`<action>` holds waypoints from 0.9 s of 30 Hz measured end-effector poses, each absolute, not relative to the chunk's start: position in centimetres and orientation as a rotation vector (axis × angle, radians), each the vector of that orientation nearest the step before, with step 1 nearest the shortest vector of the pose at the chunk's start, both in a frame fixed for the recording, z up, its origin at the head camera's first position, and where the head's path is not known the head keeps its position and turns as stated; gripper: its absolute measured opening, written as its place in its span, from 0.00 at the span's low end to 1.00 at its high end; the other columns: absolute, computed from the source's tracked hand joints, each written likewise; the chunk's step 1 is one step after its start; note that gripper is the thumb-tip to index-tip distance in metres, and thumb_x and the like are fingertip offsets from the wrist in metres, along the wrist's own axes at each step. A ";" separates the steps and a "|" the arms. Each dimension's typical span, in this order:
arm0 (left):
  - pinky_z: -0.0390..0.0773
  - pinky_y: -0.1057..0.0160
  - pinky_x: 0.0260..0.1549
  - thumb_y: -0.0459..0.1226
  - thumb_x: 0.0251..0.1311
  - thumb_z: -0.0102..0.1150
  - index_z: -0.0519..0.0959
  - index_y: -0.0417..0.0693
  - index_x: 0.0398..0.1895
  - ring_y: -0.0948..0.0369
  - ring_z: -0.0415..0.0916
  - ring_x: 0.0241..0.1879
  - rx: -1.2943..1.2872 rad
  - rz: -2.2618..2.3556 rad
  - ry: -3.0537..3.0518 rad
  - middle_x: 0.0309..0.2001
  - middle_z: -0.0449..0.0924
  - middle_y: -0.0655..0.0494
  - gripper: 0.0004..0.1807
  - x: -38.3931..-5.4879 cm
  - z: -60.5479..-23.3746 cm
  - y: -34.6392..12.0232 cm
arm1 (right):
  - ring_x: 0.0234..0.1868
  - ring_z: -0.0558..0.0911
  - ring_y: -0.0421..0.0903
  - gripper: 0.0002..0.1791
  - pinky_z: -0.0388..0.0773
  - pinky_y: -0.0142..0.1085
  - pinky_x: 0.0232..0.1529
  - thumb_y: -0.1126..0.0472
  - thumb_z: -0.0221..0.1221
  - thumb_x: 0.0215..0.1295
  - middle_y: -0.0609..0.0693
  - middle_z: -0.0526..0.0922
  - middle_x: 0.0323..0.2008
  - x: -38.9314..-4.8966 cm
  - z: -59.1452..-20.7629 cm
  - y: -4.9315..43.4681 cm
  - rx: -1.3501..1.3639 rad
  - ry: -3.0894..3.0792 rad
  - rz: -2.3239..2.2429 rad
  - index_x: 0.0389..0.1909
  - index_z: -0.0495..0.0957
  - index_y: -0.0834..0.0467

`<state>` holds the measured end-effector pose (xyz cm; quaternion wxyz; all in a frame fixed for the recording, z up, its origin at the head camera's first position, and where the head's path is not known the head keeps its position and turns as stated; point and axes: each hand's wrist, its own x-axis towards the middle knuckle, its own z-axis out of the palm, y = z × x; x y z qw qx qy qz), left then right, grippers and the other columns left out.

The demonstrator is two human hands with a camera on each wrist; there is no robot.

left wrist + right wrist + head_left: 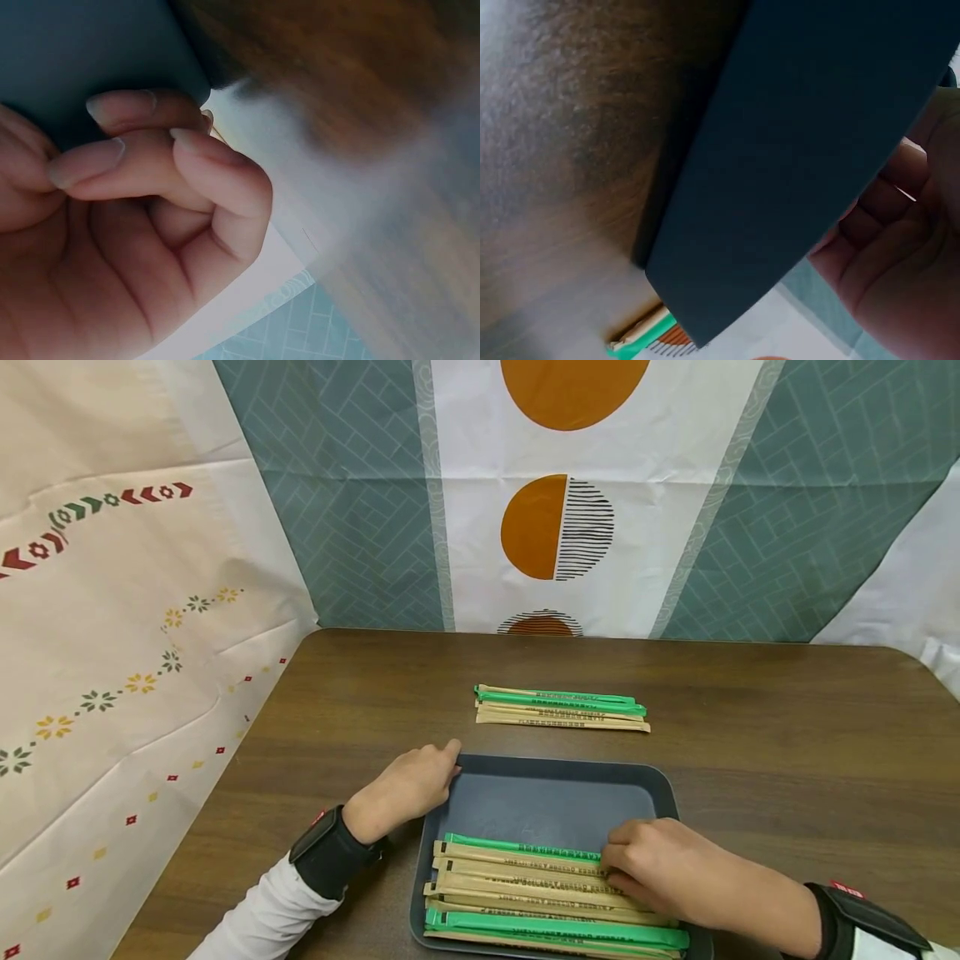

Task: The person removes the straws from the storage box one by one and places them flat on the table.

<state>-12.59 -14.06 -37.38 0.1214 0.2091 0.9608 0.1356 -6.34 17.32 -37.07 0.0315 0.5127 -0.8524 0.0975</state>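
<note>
Slim green and beige stick packets (540, 895) are laid in the dark-grey rectangular tray (536, 797), its far-left corner clamped by the left hand's (408, 783) fingers; probably light, stiffish and slippery, they're best pinched mid-length; right ends are covered by the right hand (663, 867), finger closure hidden.

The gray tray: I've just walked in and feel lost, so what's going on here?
A person's left hand holds the gray tray by its far left corner. Their right hand is at the right ends of slim green and tan packets in the tray's near part; whether it grips one is hidden. A smaller bunch lies on the table beyond the tray.
</note>
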 end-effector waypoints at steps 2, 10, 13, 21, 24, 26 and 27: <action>0.61 0.63 0.19 0.33 0.70 0.51 0.68 0.40 0.36 0.58 0.66 0.16 0.605 0.393 2.805 0.18 0.65 0.51 0.05 -12.6 -37.4 -14.1 | 0.25 0.73 0.29 0.09 0.70 0.24 0.24 0.62 0.69 0.54 0.35 0.74 0.24 -6.4 -37.1 17.2 1.574 -2.658 0.295 0.25 0.79 0.46; 0.61 0.63 0.19 0.33 0.70 0.51 0.68 0.40 0.37 0.58 0.66 0.16 0.594 0.394 2.798 0.18 0.66 0.50 0.05 -12.6 -37.4 -14.0 | 0.22 0.70 0.31 0.10 0.70 0.28 0.22 0.64 0.67 0.53 0.36 0.71 0.20 -6.4 -37.1 16.8 1.520 -2.700 0.168 0.23 0.78 0.47; 0.61 0.63 0.19 0.33 0.70 0.51 0.68 0.40 0.37 0.58 0.66 0.16 0.592 0.393 2.800 0.18 0.66 0.50 0.05 -12.6 -37.4 -14.1 | 0.21 0.67 0.32 0.11 0.68 0.28 0.22 0.66 0.67 0.51 0.37 0.68 0.18 -6.4 -37.2 16.8 1.503 -2.661 0.127 0.21 0.76 0.48; 0.61 0.63 0.19 0.33 0.69 0.52 0.68 0.40 0.36 0.58 0.66 0.16 0.608 0.410 2.804 0.18 0.65 0.51 0.05 -12.6 -37.4 -14.1 | 0.20 0.63 0.33 0.14 0.66 0.28 0.21 0.67 0.67 0.48 0.38 0.66 0.17 -6.5 -37.0 16.9 1.494 -2.594 0.083 0.19 0.72 0.48; 0.61 0.63 0.18 0.33 0.69 0.52 0.68 0.40 0.36 0.59 0.66 0.16 0.615 0.406 2.811 0.17 0.65 0.51 0.05 -12.6 -37.4 -14.1 | 0.20 0.60 0.32 0.16 0.62 0.26 0.21 0.69 0.68 0.45 0.38 0.64 0.17 -6.7 -36.6 17.1 1.503 -2.553 0.116 0.18 0.71 0.49; 0.62 0.63 0.18 0.33 0.69 0.52 0.68 0.40 0.36 0.59 0.66 0.16 0.618 0.405 2.813 0.17 0.65 0.51 0.05 -12.6 -37.4 -14.1 | 0.20 0.59 0.32 0.16 0.60 0.25 0.21 0.70 0.68 0.44 0.37 0.63 0.17 -7.0 -35.9 17.3 1.495 -2.541 0.138 0.18 0.71 0.49; 0.62 0.63 0.18 0.33 0.69 0.52 0.68 0.40 0.36 0.59 0.66 0.16 0.620 0.404 2.812 0.18 0.66 0.51 0.05 -12.6 -37.4 -14.0 | 0.20 0.60 0.32 0.16 0.59 0.25 0.21 0.70 0.69 0.44 0.38 0.64 0.18 -7.2 -35.5 17.4 1.488 -2.541 0.147 0.19 0.71 0.49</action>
